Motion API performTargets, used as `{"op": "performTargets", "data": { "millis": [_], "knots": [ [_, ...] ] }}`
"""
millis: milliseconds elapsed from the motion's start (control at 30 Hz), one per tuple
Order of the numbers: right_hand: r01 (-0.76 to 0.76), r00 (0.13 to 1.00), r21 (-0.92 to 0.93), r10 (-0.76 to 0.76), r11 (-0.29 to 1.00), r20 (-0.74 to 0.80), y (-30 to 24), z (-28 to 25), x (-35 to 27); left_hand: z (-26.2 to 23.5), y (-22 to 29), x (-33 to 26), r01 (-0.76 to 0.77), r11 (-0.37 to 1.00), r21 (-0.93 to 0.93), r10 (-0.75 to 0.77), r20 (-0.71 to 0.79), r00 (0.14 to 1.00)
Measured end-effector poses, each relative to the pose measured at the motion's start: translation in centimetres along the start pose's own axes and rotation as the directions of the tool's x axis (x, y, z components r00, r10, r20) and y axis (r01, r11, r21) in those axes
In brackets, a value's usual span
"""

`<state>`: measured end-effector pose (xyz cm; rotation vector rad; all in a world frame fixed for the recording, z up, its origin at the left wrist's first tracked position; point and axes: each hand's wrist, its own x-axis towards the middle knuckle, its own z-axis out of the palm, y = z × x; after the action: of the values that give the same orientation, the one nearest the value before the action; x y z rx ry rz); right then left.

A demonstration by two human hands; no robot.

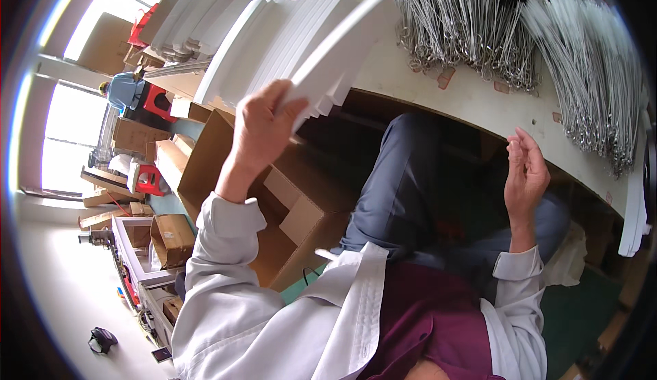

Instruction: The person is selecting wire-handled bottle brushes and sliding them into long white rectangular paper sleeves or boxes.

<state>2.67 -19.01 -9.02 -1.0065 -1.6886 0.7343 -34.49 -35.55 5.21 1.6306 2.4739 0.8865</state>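
Bright daylight pours in through blown-out windows [65,154] at the left of the frame. Under the tabletop [472,99] lies deep shadow. Fisheye bending curves straight edges; dark vignette rings the rim. Focus is mostly sharp.

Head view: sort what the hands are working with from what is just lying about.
In hand:
- left hand gripping a white card
- fanned stack of white cards on the table
- right hand raised, holding nothing visible

Lying about:
- bundles of white cords with metal clips
- open cardboard box
- red stool
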Motion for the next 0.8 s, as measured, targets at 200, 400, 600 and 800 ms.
{"op": "performTargets", "data": {
  "millis": [200, 400, 600, 800],
  "knots": [
    [-0.025, 0.999, -0.077, 0.023, 0.997, -0.025, 2.3, -0.3, 1.2, -2.3, -9.7, 6.2, -0.038, 0.966, 0.254, 0.103, -0.244, 0.964],
    [-0.123, 0.992, -0.082, 0.123, 0.989, -0.015, 3.5, -0.6, 1.4, -4.6, -14.5, 10.7, 0.128, 0.881, 0.456, 0.011, -0.289, 0.957],
    [-0.178, 0.984, -0.004, 0.178, 0.984, -0.007, 4.0, -0.8, 1.6, -4.4, -14.5, 11.4, 0.229, 0.793, 0.564, -0.108, -0.24, 0.965],
    [-0.217, 0.976, -0.001, 0.217, 0.976, 0.03, 4.0, -0.6, 1.5, -4.2, -17.1, 10.1, 0.233, 0.727, 0.646, 0.01, -0.349, 0.937]
  ]
}}
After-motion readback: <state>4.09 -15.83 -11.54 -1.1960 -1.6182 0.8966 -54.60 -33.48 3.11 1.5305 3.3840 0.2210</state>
